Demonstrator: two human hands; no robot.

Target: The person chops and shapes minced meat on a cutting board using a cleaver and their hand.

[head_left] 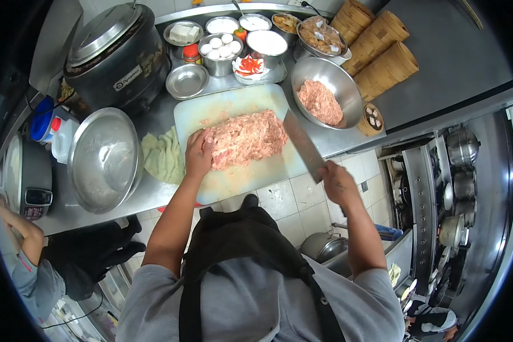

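Stainless steel counter [339,139] spans a kitchen with pale floor tiles [276,200], and a cutting board [211,185] lies on it. Nearest, below the board, are the person's grey shirt [245,296] and black apron [239,233].

On the board sits a broad heap of minced meat [248,139], pinkish and rough on top. The left hand [199,153] is at the board's left side, loosely open, its fingers laid against the near end of the heap. The right hand [339,183], off the board's right edge, is closed around the handle of a cleaver [303,142]; the blade slants up over the board toward the heap's right end, and whether it touches the meat I cannot tell.

Left of the board lie a crumpled green cloth [164,155], just beside it, and then a wide metal bowl [105,159]. Right of the board, a steel mixing bowl [352,97] holds more mince [320,104], with a small bamboo steamer [371,119] next to it.

Beyond the board stand a shallow metal dish [187,81], a white bowl of red pieces [249,66] and a pot of eggs [218,67]. A large black cooker [117,62] is beyond the board to the left; stacked bamboo steamers [387,68] lean beyond it to the right.
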